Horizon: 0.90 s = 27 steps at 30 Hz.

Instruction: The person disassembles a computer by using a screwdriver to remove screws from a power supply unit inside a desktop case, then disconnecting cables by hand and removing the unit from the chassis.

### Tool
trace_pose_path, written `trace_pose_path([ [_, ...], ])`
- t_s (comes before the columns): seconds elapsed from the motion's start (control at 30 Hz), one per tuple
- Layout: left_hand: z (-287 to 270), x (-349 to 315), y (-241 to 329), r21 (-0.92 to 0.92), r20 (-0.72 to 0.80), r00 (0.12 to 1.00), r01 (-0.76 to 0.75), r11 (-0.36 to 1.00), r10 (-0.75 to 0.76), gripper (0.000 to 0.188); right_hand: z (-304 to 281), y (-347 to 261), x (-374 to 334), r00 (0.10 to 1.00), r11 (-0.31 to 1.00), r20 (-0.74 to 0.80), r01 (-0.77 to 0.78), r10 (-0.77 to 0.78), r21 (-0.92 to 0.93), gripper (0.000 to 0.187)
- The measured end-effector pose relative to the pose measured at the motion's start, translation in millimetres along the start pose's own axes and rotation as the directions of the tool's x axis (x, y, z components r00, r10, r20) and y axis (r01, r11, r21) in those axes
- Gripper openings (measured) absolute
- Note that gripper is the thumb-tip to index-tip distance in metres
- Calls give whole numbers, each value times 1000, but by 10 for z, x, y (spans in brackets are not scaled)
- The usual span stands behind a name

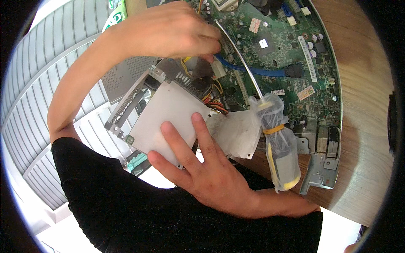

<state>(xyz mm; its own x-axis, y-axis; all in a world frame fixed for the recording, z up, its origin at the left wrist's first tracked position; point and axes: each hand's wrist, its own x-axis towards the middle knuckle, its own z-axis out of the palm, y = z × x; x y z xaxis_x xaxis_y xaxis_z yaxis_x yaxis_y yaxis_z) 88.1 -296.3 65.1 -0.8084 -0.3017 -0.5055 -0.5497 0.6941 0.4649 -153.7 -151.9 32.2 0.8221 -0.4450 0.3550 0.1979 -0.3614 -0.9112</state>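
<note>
My left hand (179, 33) reaches over the far edge of a green circuit board (278, 55), its fingers curled together; what they grip is hidden beneath them. A blue cable (257, 71) runs from beside those fingertips to a black plug on the board. Fingers spread, my right hand (215, 179) lies against a pale metal box (164, 111) with colored wires coming out behind it. A screwdriver (278, 143) lies across the board, its shaft pointing up-left. Clear plastic and an orange rubber band wrap its handle.
The board sits in a metal frame on a wooden table (363, 126). Along the near right are metal ports and a bracket (322, 170). Beside the box stands a perforated metal frame (130, 99). Grey ribbed panels (42, 92) fill the left side, near a green-and-white package (118, 17).
</note>
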Motion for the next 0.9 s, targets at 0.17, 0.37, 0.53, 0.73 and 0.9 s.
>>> trace_pose_path([
  [0.17,-43,-8,23,-63,-36,999,-12,998,10,25,-5,-26,8,999,998,-36,2,0,57,72],
  [0.37,-40,23,25,-9,18,1000,16,1000,-16,23,28,-3,9,999,998,-47,0,3,60,72],
  [0.53,-29,49,-4,-114,67,998,12,993,-4,18,51,-21,-24,999,999,-44,2,-1,40,72],
  [0.73,42,-35,109,99,67,996,-72,992,65,22,24,-87,-52,999,999,-39,-2,4,47,71],
  [0.9,137,-136,199,247,42,992,-126,961,120,28,44,-109,-71,999,999,-41,-7,9,47,71],
])
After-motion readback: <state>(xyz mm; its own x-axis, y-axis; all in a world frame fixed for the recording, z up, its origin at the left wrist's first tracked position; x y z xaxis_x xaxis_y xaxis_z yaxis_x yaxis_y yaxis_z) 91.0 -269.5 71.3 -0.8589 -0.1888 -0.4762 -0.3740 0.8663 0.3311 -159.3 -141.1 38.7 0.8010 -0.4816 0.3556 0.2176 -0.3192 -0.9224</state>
